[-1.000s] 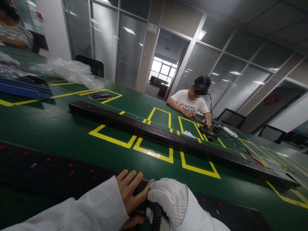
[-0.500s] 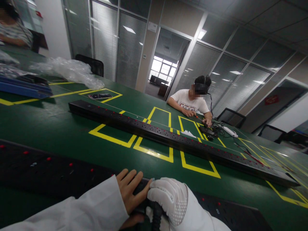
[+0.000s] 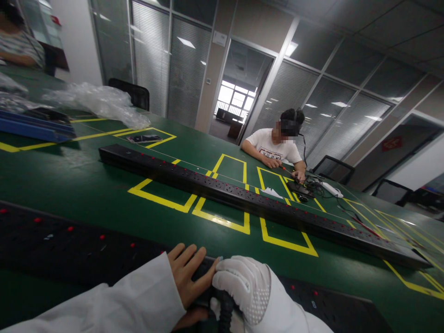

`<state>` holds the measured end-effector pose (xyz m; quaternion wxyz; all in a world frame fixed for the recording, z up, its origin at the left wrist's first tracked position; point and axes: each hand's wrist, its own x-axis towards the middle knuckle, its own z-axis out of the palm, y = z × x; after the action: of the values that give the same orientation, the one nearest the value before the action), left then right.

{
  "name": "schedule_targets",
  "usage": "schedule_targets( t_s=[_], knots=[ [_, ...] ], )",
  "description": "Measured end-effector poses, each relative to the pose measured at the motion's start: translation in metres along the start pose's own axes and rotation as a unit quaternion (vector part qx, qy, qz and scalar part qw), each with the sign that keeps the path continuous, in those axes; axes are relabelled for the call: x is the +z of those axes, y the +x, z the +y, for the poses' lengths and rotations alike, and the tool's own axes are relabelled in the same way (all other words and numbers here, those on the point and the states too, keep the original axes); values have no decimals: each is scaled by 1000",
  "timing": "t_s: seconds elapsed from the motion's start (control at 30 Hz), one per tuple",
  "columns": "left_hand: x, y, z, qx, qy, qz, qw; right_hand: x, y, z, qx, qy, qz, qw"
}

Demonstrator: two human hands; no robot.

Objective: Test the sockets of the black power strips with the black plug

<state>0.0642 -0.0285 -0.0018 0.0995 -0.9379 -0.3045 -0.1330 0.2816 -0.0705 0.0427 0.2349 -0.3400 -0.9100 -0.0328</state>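
**Toward the near edge of the surface (image 3: pixel 104 199): black socket strip (image 3: pixel 83 249)**

Head view: left hand (image 3: pixel 187 276) splayed on the strip, gloved right hand (image 3: pixel 244 286) curled round a black ribbed piece (image 3: pixel 226 311); even left pressure should help steady the strip.

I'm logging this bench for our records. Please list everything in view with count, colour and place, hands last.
Table: 1, green, across the view
Tape outlines: several, yellow, on the table
Near power strip: 1, black with red dots, near edge
Far power strip: 1, black with red dots, mid-table
Plastic wrap: one heap, clear, far left
Tray: 1, blue, left edge
Phone-like item: 1, dark, before the wrap
Co-workers: 2, light tops, far side and upper left
Cables: several, black, far right
Chairs: at least 3, black, beyond the table
Glass walls: several panels, grey, background
Ribbed item: 1, black, bottom centre
Left hand: 1, bare, white sleeve, on the near power strip
Right hand: 1, white glove, around the ribbed item
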Motion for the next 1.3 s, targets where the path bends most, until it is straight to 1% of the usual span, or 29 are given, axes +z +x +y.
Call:
schedule_targets(
  t_s=[0.13,0.27,0.4,0.5,0.67,0.77,0.93,1.1,1.3],
  knots=[
    [3,-1,-1,3,-7,30,1000,-8,13,-3,-18,19,-14,1000],
    [5,-2,-2,6,-1,31,1000,-16,21,-7,-25,25,-25,999],
    [5,-2,-2,3,-3,38,999,-18,20,-6,-29,25,-29,999],
    [4,-2,-2,2,-3,37,999,-13,16,-3,-31,21,-24,999],
    [3,-1,-1,3,6,31,1000,3,2,5,-31,4,3,999],
    [3,-2,-2,2,3,36,999,9,-4,8,-31,-7,9,999],
    [3,-3,-1,3,3,38,999,9,-1,8,-28,-16,13,999],
    [4,0,2,4,26,15,1000,12,2,8,-33,-23,24,999],
    [3,-1,0,1,-4,22,1000,15,-1,9,-36,-30,31,998]
  ],
)
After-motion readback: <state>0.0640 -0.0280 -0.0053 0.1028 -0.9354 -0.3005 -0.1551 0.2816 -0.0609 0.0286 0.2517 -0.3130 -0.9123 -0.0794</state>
